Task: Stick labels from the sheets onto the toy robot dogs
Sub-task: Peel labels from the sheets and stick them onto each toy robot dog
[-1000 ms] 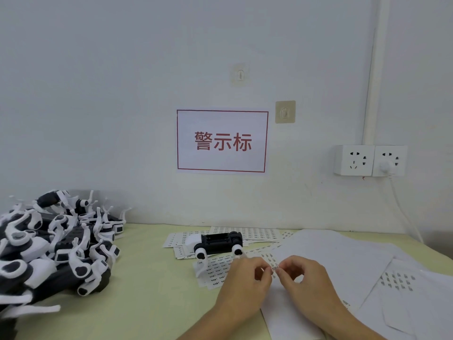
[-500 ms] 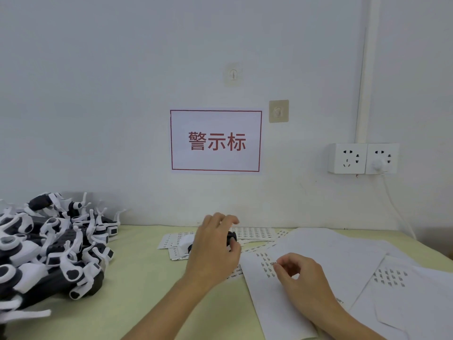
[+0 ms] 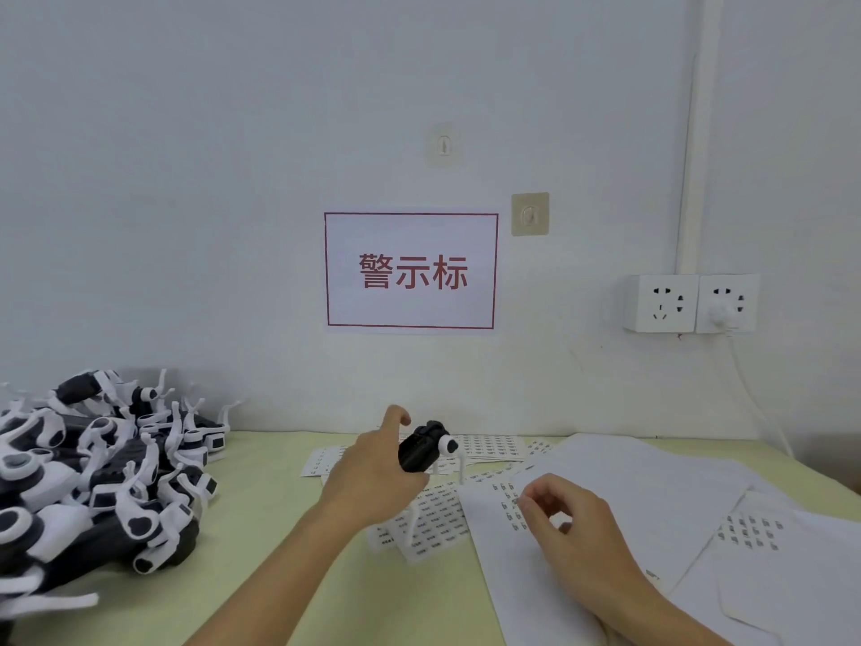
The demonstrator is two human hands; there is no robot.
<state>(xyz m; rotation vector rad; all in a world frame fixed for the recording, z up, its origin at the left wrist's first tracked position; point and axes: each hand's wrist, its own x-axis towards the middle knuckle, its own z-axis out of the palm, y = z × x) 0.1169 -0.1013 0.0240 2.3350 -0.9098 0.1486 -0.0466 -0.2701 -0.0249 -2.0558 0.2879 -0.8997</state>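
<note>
My left hand [image 3: 372, 473] grips a black-and-white toy robot dog [image 3: 421, 449] and holds it raised above the label sheets [image 3: 433, 524], its white legs hanging down. To its right, my right hand [image 3: 573, 533] rests on a white backing sheet [image 3: 619, 482] with thumb and forefinger pinched together; whether a small label sits between them I cannot tell. More label sheets [image 3: 489, 447] lie near the wall behind the dog.
A big heap of toy robot dogs [image 3: 93, 473] fills the left of the yellow-green table [image 3: 261, 515]. Loose white sheets [image 3: 764, 543] cover the right side. On the wall hang a red-framed sign [image 3: 411, 271] and sockets [image 3: 692, 303] with a plugged-in cable.
My left hand left the sheet, reached back to the single toy dog, took hold of it and lifted it off the table. My right hand stayed pinched over the sheet.
</note>
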